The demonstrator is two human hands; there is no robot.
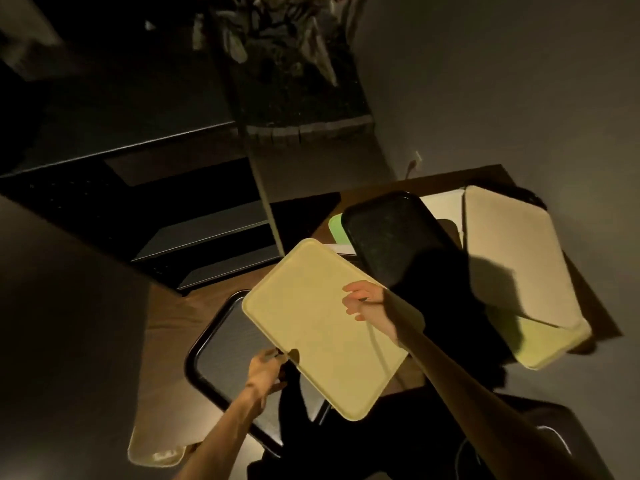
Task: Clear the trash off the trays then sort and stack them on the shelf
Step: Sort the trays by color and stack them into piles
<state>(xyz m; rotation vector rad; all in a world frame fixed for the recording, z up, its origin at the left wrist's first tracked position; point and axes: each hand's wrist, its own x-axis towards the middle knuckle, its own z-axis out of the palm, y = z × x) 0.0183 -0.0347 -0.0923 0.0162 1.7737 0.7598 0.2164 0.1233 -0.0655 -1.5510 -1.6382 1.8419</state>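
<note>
Hands both on yellow tray, tilted above black tray; left hand pinches its 7 o'clock edge; right hand, arm outstretched, fingers spread at 3 o'clock, grip unclear, probably resting.

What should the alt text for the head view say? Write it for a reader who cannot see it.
Two bare hands hold a pale yellow tray tilted above a dim brown table: the left hand grips its near edge, the right hand its right side. A black-rimmed tray lies beneath, with more trays, including a black tray and a beige tray, piled at right.
</note>
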